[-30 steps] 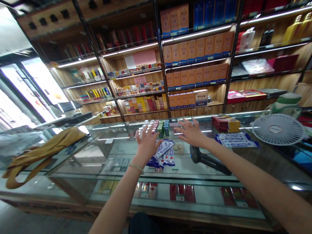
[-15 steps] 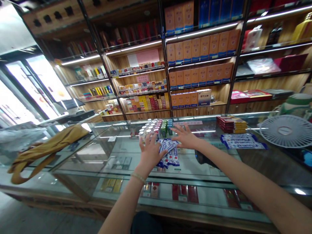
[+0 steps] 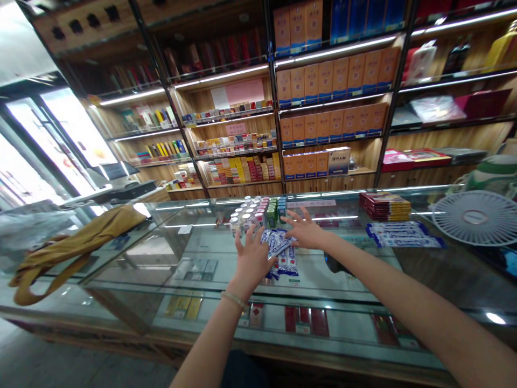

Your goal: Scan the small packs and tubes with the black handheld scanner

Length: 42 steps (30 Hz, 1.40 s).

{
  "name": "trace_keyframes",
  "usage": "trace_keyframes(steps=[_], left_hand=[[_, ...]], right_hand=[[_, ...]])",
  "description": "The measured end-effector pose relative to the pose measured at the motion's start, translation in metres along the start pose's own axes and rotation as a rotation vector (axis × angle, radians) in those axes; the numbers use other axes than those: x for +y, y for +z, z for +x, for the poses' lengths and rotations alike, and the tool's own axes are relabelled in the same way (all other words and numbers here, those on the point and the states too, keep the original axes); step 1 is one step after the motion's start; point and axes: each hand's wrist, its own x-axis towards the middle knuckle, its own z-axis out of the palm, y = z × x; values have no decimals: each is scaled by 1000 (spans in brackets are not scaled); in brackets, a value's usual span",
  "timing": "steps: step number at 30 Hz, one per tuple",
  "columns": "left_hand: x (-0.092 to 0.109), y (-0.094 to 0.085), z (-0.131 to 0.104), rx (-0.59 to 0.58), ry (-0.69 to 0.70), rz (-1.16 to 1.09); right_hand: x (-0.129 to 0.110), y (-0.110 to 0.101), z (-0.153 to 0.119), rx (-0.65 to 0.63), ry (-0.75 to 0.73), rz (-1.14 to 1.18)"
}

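A loose pile of blue-and-white wrapped snack sticks [image 3: 287, 261] lies on the glass counter between my hands. My left hand [image 3: 252, 261] reaches over the pile's left side with its fingers spread, covering part of it. From the right comes my right hand [image 3: 305, 230], fingers apart and stretched forward, its thumb close to the end of a slanted packet [image 3: 280, 247] on top. I cannot tell whether the thumb touches that packet. Just beyond my fingertips stand rows of small white-capped bottles [image 3: 247, 218] and little green boxes [image 3: 272, 213].
On the right are a stack of red-and-gold packs [image 3: 383, 207], more blue-and-white sticks [image 3: 404, 235] in a row and a white fan [image 3: 474, 216]. A black object [image 3: 333, 263] sits under my right forearm. A mustard bag [image 3: 81, 237] lies on the left counter.
My left hand has shifted slightly right and down over the pile. The slanted packet on top sits a little lower. My right hand has barely moved.
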Motion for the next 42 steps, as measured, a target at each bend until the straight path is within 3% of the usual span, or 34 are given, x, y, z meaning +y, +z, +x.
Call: trace_keyframes(steps=[5,10,19,33,42], left_hand=[[0,3,1,36,-9,-16],[2,-2,11,79,-32,-24],[18,-8,49,228,9,-63],[81,23,121,323,117,-156],[105,43,147,299,153,-211]], right_hand=[[3,-4,1,54,-38,-3],[15,-11,-4,208,-51,-44],[48,-30,-35,435,95,-100],[111,-31,-106,528,335,-172],[133,-15,-124,514,421,-157]])
